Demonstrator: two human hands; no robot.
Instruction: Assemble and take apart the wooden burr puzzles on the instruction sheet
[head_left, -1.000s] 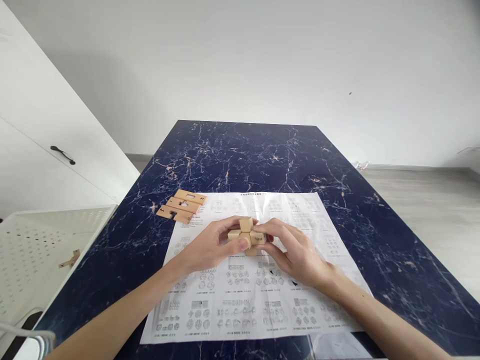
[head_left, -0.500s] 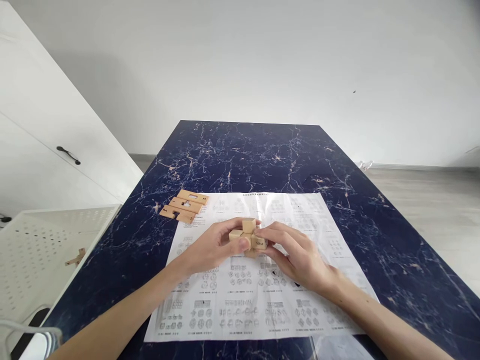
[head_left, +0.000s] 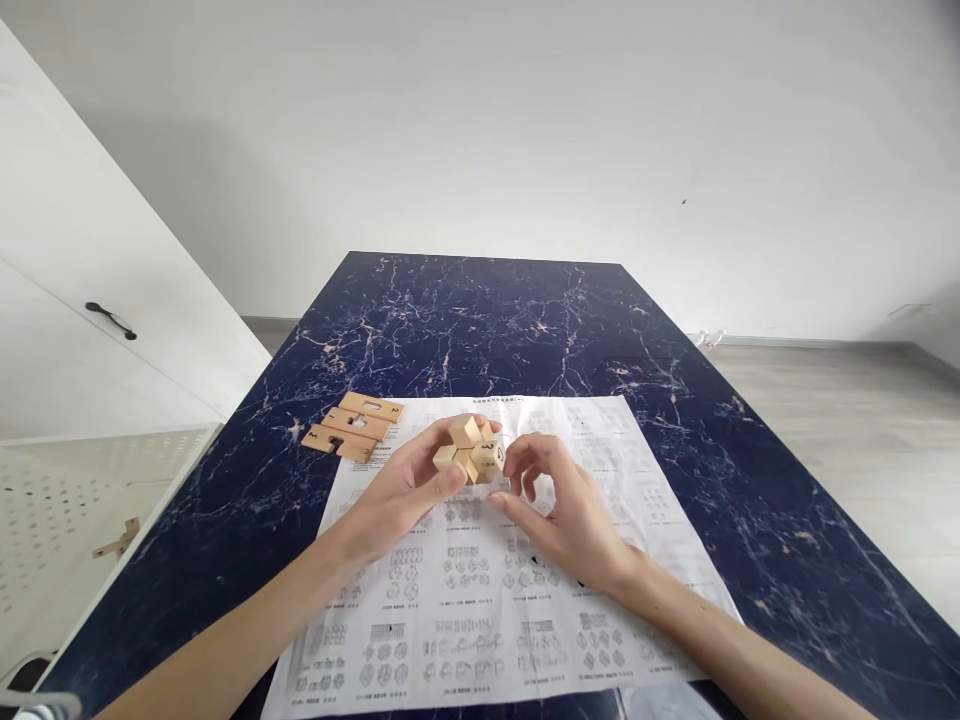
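Note:
A wooden burr puzzle [head_left: 466,434], made of interlocked pale bars, is held above the printed sheet by my left hand [head_left: 415,482]. The thumb presses its near side while the fingers wrap behind it. Dark markings show on the bar end facing right. Close to that end is my right hand [head_left: 559,500], its fingers curled and the thumb apart from them, with nothing visible between them. Beneath both hands lies the instruction sheet [head_left: 600,480], covered with rows of small puzzle diagrams. Three flat wooden pieces with cut-outs and numbers [head_left: 352,421] overlap the sheet's far left corner.
The dark blue marbled table [head_left: 480,330] reaches toward a pale wall. Left of it stand a white cabinet with a black handle [head_left: 111,320] and a perforated white surface [head_left: 52,540] bearing a small wooden piece [head_left: 118,538]. A cable [head_left: 41,703] shows at bottom left.
My right hand has let go of the burr puzzle and drawn slightly away from it. My left hand has turned the puzzle so a marked bar end faces right. The view has shifted slightly.

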